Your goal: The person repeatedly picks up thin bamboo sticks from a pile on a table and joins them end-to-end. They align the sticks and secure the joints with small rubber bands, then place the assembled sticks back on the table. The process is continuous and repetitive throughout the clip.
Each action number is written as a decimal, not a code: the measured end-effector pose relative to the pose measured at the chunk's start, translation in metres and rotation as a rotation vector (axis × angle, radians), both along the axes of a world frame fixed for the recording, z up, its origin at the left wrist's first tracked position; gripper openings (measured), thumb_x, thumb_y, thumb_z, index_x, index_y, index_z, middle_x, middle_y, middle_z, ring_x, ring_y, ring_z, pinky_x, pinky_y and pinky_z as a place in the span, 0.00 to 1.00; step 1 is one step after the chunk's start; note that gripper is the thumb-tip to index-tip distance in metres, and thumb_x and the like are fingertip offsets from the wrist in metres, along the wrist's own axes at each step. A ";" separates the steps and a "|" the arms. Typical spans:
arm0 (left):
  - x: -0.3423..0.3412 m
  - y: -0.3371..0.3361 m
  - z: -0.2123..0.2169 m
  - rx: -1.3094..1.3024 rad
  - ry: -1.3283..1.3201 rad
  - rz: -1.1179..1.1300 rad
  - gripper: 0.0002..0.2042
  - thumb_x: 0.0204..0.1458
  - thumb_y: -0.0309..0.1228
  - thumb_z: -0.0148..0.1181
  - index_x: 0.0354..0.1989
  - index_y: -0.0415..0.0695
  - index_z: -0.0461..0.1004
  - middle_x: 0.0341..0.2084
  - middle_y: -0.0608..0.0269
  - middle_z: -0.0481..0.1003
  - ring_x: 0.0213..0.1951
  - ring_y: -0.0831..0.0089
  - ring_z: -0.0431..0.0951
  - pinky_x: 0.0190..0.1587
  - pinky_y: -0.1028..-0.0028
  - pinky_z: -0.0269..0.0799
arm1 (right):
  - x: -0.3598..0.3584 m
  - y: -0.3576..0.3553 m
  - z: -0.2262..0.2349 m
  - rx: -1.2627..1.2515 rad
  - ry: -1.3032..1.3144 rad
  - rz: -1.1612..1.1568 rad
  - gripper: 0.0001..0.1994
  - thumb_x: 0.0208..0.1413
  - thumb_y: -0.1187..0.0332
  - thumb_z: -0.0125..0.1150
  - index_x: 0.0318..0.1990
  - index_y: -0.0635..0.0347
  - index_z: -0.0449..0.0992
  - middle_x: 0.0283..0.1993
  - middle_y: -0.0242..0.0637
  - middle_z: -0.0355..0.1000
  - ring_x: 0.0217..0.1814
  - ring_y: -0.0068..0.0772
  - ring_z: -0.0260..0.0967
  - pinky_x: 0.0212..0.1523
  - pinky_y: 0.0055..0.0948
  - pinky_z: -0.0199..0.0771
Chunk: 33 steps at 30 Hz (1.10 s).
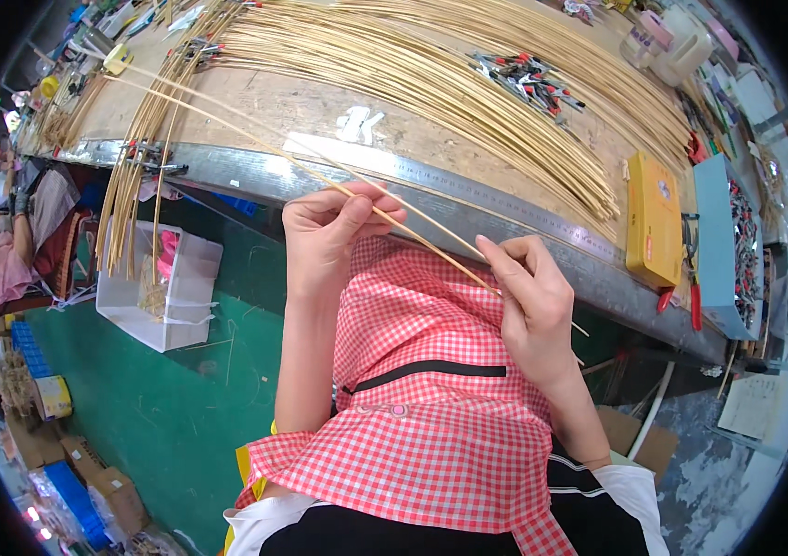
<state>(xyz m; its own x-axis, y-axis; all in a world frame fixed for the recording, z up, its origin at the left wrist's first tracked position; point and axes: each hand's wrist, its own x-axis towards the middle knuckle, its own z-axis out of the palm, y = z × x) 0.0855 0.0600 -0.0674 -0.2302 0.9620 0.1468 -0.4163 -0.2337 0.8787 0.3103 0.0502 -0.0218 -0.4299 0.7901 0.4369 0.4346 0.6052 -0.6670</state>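
Observation:
Two long, thin strips, apparently bamboo or rattan, run slantwise in front of me from the table's far left down to my right hand. My left hand [343, 215] pinches the darker strip [431, 248] between thumb and fingers, while the paler strip [438, 225] passes by its fingertips. Lower and to the right, my right hand [535, 301] is closed, thumb against forefinger, around the strips near their ends. A metal ruler [496, 200] lies along the table's near edge just beyond both hands.
Long bundled strips [394, 79] cover the table, with black clips [533, 82] on them. A yellow box [654, 222], red-handled pliers [695, 301] and a blue box [718, 241] of clips are at right. A white bin [125, 301] stands below left; another person [9, 264] sits beyond.

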 end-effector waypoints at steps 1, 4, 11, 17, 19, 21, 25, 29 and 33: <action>0.000 0.000 0.000 -0.003 0.007 0.003 0.12 0.55 0.27 0.57 0.38 0.28 0.73 0.29 0.45 0.78 0.32 0.60 0.81 0.35 0.68 0.82 | 0.001 0.000 0.000 -0.007 -0.006 0.013 0.24 0.39 0.89 0.49 0.49 0.68 0.72 0.33 0.46 0.66 0.32 0.42 0.68 0.34 0.31 0.70; 0.001 -0.001 0.001 -0.001 0.016 0.006 0.12 0.55 0.28 0.57 0.38 0.28 0.74 0.28 0.46 0.78 0.31 0.61 0.81 0.34 0.69 0.82 | 0.003 -0.001 0.000 -0.040 -0.023 0.049 0.25 0.40 0.89 0.49 0.50 0.68 0.72 0.33 0.46 0.65 0.32 0.43 0.68 0.34 0.31 0.70; 0.004 -0.002 0.004 -0.036 0.032 0.034 0.12 0.54 0.29 0.58 0.39 0.30 0.74 0.28 0.47 0.78 0.32 0.60 0.81 0.32 0.71 0.82 | 0.002 -0.002 0.000 -0.054 -0.110 0.099 0.23 0.41 0.87 0.50 0.50 0.68 0.71 0.36 0.46 0.66 0.35 0.45 0.71 0.35 0.34 0.73; 0.000 -0.003 0.004 -0.026 0.002 0.014 0.10 0.54 0.27 0.58 0.38 0.29 0.75 0.29 0.47 0.78 0.33 0.60 0.81 0.31 0.74 0.81 | 0.001 0.003 -0.001 -0.075 -0.179 0.163 0.19 0.44 0.83 0.51 0.47 0.67 0.72 0.38 0.47 0.67 0.36 0.46 0.72 0.37 0.37 0.74; -0.004 -0.004 0.004 -0.011 0.026 0.046 0.10 0.54 0.26 0.57 0.37 0.28 0.75 0.29 0.47 0.78 0.33 0.60 0.81 0.32 0.74 0.81 | 0.003 0.016 -0.003 -0.053 -0.154 0.153 0.16 0.46 0.82 0.52 0.45 0.66 0.73 0.37 0.46 0.68 0.37 0.46 0.71 0.37 0.36 0.72; -0.008 -0.005 0.003 0.022 0.005 0.073 0.10 0.54 0.26 0.57 0.37 0.28 0.75 0.28 0.47 0.78 0.32 0.60 0.81 0.32 0.74 0.81 | 0.011 0.044 -0.011 0.007 -0.108 0.103 0.13 0.48 0.81 0.54 0.43 0.64 0.75 0.36 0.44 0.69 0.38 0.44 0.70 0.38 0.33 0.70; -0.017 -0.004 0.003 0.048 0.014 0.080 0.10 0.55 0.26 0.57 0.37 0.29 0.75 0.28 0.47 0.78 0.32 0.61 0.82 0.30 0.75 0.80 | 0.020 0.110 -0.028 0.234 -0.395 -0.182 0.06 0.45 0.78 0.55 0.33 0.65 0.74 0.34 0.43 0.69 0.39 0.44 0.70 0.38 0.36 0.71; -0.020 -0.003 0.001 0.068 0.033 0.088 0.10 0.54 0.27 0.58 0.37 0.29 0.75 0.28 0.47 0.78 0.31 0.61 0.82 0.30 0.75 0.80 | 0.014 0.130 -0.030 0.413 -0.648 -0.265 0.01 0.43 0.77 0.54 0.25 0.65 0.71 0.32 0.43 0.68 0.41 0.42 0.69 0.37 0.37 0.73; -0.020 -0.003 0.002 0.053 0.040 0.081 0.11 0.54 0.28 0.59 0.37 0.29 0.75 0.28 0.48 0.78 0.31 0.61 0.82 0.30 0.75 0.80 | 0.014 0.129 -0.026 0.431 -0.720 -0.264 0.04 0.43 0.78 0.53 0.29 0.65 0.71 0.33 0.43 0.69 0.40 0.42 0.70 0.36 0.35 0.74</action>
